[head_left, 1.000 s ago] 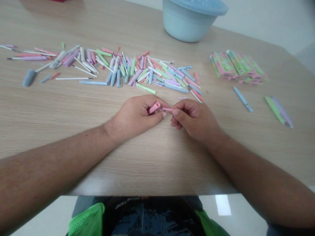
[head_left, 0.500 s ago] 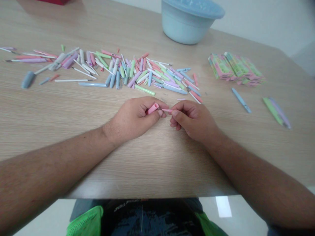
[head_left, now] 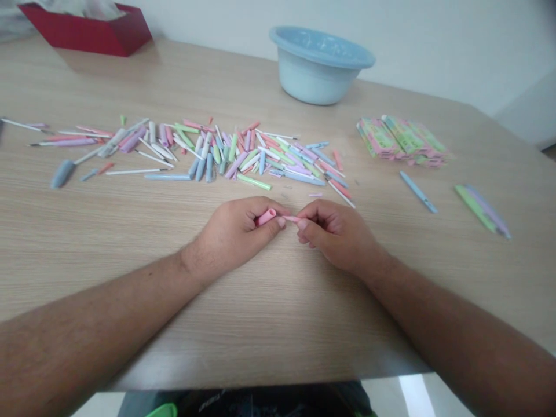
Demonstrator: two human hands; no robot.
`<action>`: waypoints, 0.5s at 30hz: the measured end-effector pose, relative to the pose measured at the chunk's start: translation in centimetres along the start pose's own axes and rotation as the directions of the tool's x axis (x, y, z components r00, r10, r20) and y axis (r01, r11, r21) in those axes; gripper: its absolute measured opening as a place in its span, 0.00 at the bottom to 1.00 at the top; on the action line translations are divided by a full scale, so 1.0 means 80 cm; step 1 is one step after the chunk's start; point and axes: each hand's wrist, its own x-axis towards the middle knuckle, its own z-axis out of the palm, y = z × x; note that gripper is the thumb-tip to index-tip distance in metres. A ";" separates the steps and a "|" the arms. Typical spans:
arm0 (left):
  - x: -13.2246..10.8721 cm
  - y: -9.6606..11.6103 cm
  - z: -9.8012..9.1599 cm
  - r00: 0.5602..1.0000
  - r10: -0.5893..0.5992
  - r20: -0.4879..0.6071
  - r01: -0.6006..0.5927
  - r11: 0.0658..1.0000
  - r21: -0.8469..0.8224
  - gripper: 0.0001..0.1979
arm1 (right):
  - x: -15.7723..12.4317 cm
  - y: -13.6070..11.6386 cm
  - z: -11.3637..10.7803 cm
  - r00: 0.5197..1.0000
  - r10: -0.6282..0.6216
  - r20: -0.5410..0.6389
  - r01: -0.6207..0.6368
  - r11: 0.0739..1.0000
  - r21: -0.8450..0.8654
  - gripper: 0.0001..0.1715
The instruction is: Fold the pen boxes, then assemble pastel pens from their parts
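My left hand (head_left: 243,229) is closed around a pink pen barrel (head_left: 266,216), whose open round end points up and to the right. A thin pink pen part (head_left: 290,218) spans the small gap between my two hands. Its left end meets my left fingertips, and my right hand (head_left: 334,231) pinches the other end between thumb and forefinger. Just beyond my hands lies a long heap of pen parts (head_left: 249,152): pastel barrels, caps and white refills. Most of the thin part is hidden by my fingers.
A light blue basin (head_left: 319,72) stands at the back, and a red box (head_left: 95,32) at the back left. On the right are stacked pink and green packets (head_left: 403,139), a blue pen (head_left: 417,192), and green and purple pens (head_left: 482,209). The table's front edge is near my forearms.
The camera has tilted up, so everything sits lower and more of the red box shows. My hands have drawn slightly closer together, both still holding the pink parts.
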 end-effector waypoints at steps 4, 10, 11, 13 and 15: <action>0.000 0.000 0.000 1.000 -0.013 -0.026 0.014 0.999 0.033 0.08 | 0.000 -0.002 0.000 1.000 0.004 -0.010 -0.004 0.999 -0.037 0.10; -0.002 -0.001 0.000 1.000 -0.019 -0.023 0.019 0.999 0.036 0.08 | 0.002 -0.003 0.001 1.000 0.003 -0.024 -0.005 0.999 -0.052 0.11; -0.002 -0.002 0.000 1.000 -0.008 -0.022 0.008 0.999 0.032 0.08 | 0.002 -0.004 0.002 1.000 0.001 -0.026 -0.003 0.999 -0.052 0.11; -0.002 -0.003 0.001 1.000 0.012 -0.019 -0.012 0.999 0.031 0.09 | 0.002 -0.004 0.002 1.000 -0.001 -0.027 -0.001 0.998 -0.055 0.11; -0.003 -0.004 0.002 1.000 0.018 -0.011 -0.018 0.999 0.034 0.10 | 0.002 -0.004 0.002 1.000 0.000 -0.030 -0.002 0.998 -0.067 0.11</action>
